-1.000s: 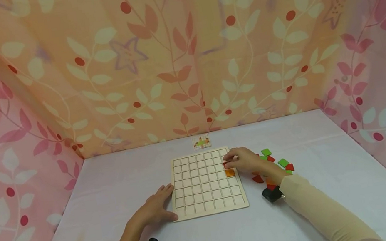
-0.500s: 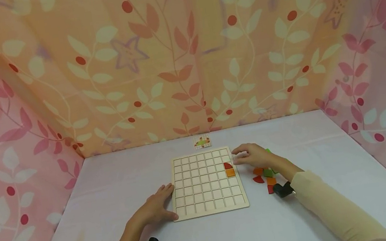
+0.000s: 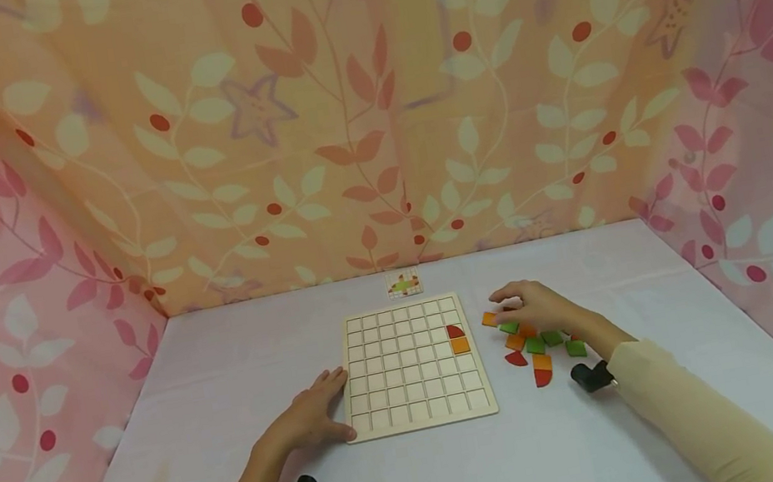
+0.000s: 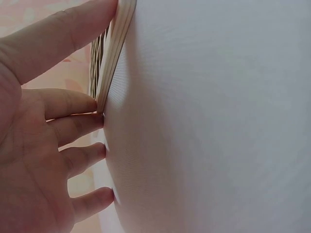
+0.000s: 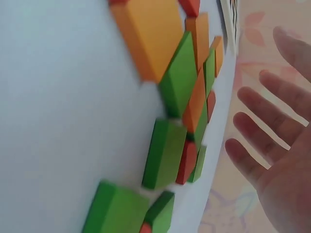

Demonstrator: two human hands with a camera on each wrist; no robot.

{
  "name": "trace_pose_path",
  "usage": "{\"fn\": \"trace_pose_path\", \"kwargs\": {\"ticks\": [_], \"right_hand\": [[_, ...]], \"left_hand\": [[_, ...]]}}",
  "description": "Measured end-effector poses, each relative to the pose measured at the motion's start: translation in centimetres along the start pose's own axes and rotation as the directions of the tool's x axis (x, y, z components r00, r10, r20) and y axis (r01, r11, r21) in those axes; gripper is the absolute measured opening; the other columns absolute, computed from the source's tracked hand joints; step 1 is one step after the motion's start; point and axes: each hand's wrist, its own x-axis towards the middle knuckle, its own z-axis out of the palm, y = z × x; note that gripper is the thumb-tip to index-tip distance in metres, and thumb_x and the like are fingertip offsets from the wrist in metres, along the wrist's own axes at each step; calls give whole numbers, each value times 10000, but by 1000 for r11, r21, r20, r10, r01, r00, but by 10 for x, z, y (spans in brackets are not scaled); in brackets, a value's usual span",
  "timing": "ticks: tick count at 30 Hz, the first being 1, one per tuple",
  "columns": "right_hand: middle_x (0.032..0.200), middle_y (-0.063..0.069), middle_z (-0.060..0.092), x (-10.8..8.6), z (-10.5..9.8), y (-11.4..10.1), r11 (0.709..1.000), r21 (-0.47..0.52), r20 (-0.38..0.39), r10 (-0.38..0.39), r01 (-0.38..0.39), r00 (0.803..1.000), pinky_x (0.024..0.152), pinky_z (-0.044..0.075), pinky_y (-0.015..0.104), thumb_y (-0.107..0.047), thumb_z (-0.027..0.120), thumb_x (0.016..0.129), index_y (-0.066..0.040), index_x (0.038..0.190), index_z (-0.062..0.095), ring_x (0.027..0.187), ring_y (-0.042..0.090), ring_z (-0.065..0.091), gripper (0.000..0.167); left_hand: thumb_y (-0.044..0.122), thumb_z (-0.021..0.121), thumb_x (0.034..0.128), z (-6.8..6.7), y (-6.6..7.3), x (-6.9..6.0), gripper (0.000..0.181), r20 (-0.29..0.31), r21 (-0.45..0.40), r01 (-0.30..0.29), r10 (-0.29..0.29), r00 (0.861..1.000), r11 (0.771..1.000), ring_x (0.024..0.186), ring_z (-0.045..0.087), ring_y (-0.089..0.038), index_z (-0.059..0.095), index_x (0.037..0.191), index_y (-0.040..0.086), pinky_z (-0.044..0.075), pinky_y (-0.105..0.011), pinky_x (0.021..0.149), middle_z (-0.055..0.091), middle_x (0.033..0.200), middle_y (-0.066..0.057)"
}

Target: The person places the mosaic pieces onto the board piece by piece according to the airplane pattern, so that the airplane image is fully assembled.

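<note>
A pale wooden grid board (image 3: pixel 403 373) lies flat on the table in the head view. In its right-hand column sit a red quarter-round tile (image 3: pixel 455 331) and, just below it, an orange square tile (image 3: pixel 459 345). My left hand (image 3: pixel 308 416) rests spread at the board's left side; in the left wrist view its thumb (image 4: pixel 68 39) touches the board's edge. Above the loose tiles, right of the board, my right hand (image 3: pixel 541 307) hovers. The right wrist view shows its fingers (image 5: pixel 269 109) apart and relaxed, holding nothing. Part of the pile is hidden beneath this hand.
Loose green tiles (image 3: pixel 535 345), orange tiles (image 3: pixel 515 343) and red tiles (image 3: pixel 516 359) lie scattered right of the board. A small pattern card (image 3: pixel 404 283) lies behind the board. Patterned cloth (image 3: pixel 336 114) walls in the white table at the back and both sides.
My right hand has left the red quarter-round tile on the board and moved right, over the loose tiles. My left hand has stayed at the board's edge.
</note>
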Motion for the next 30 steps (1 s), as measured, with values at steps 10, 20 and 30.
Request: {"fn": "trace_pose_path", "kwargs": {"ticks": [10,20,30], "right_hand": [[1332,205,593,-10,-16,18,997,-74,-39,12,-14,999,1042,429,574,-263,649,935,-10,1321,580,1253,416,523,466],[1310,221,604,-15,-23,27,993,-116,-45,28,-33,999,1054,383,627,-247,657,926,6,1295,599,1264,442,486,451],[1318,224,593,-21,-24,32,991,-120,-59,49,-56,997,1038,393,636,-260,659,922,-19,1272,623,1260,450,480,426]], "left_hand": [[235,862,694,0,0,0,962,3,-14,-13,13,1000,1000,1490,216,-379,366,1493,34,218,-634,1151,324,1584,-135],[235,864,690,-1,-1,1,966,-1,-8,-12,12,1000,1000,1492,214,-375,366,1493,33,198,-625,1164,325,1584,-136],[231,857,701,-3,1,0,957,3,-15,-17,17,1000,1000,1491,207,-386,361,1492,19,192,-623,1167,320,1583,-149]]}}
